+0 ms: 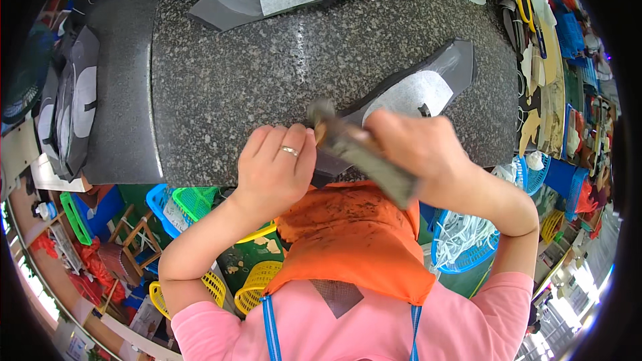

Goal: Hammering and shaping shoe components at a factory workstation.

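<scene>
My right hand (421,150) is closed round a hammer (374,167), smeared by motion. Its metal head sits just beyond the fingertips of my left hand (277,167), which wears a ring. The left fingers are curled together at the edge of a dark grey shoe-upper-like panel (455,73); their tips are partly hidden. This panel lies slanted on the speckled stone slab (227,87), partly under the hammer and my right hand. It bears a white half-round patch and a small black tab.
Similar grey panels (234,3) lie at the slab's far edge, and more are stacked (83,93) at the left. Yellow-handled scissors (525,7) and scraps lie along the right. Below stand a blue basket of white strips (461,244) and yellow baskets (257,281). An orange apron (354,241) covers my lap.
</scene>
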